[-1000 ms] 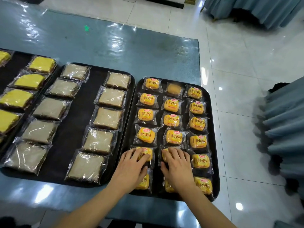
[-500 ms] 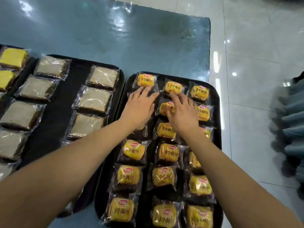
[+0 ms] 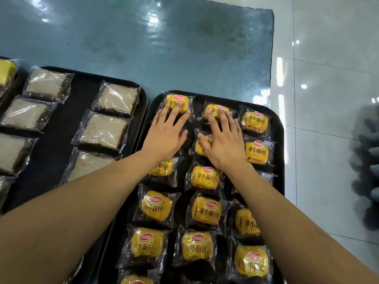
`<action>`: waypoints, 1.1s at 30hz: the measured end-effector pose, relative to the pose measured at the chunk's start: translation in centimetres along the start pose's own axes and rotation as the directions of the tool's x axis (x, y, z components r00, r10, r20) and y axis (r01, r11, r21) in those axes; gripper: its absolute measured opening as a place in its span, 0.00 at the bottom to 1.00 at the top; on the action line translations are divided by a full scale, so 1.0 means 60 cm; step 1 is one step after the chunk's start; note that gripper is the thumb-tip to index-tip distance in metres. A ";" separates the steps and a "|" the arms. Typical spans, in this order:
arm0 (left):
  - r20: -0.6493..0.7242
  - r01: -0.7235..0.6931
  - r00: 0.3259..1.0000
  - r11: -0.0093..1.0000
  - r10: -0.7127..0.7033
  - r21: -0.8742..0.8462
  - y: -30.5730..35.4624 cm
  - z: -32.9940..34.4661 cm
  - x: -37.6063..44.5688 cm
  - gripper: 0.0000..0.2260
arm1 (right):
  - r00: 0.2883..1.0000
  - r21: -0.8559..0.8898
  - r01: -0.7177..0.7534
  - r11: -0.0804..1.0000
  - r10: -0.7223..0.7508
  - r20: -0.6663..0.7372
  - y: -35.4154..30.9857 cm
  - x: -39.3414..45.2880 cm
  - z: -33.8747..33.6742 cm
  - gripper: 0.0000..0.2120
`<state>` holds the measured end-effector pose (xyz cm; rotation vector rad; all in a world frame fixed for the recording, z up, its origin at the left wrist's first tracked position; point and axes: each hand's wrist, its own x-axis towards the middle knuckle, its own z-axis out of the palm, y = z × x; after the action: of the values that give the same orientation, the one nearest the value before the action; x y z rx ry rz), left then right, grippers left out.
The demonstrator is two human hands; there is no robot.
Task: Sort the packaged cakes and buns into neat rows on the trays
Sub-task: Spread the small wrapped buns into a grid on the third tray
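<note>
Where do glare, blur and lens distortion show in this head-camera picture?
Head view: white glare patches on the glossy table and floor tiles; bun wrappers glint; the grey shape at right is smeared; the tray edge bows, wide-angle; forearms loom large.

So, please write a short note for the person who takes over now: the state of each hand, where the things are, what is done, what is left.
Left hand: open, fingers straight on the far-left bun of the right tray.
Right hand: open, fingers on the far-middle bun.
Done: buns lie in three columns on this tray; brown cakes lie in two columns on the middle tray; yellow cakes are at the far left.
Left: straighten the far row, then check the slightly tilted packets nearer you.
</note>
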<state>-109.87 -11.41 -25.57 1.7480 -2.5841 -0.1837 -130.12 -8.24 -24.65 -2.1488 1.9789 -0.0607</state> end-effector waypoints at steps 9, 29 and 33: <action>0.032 0.005 0.999 1.000 -0.005 0.001 0.002 -0.003 0.002 0.26 | 0.986 -0.031 -0.139 0.990 0.135 -0.095 0.124 -0.030 -0.036 0.29; 0.052 -0.017 0.999 0.999 0.016 0.027 -0.007 -0.015 0.005 0.27 | 0.999 -0.053 0.022 0.998 -0.020 0.045 0.019 0.009 -0.004 0.35; 0.071 -0.006 0.997 0.999 0.004 0.036 -0.007 -0.016 0.002 0.26 | 0.995 -0.012 0.026 1.000 -0.025 0.098 0.013 0.008 -0.017 0.35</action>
<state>-109.47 -11.78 -24.68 1.7784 -2.6572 -0.2030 -131.04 -8.90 -23.88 -2.1420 1.9030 0.0528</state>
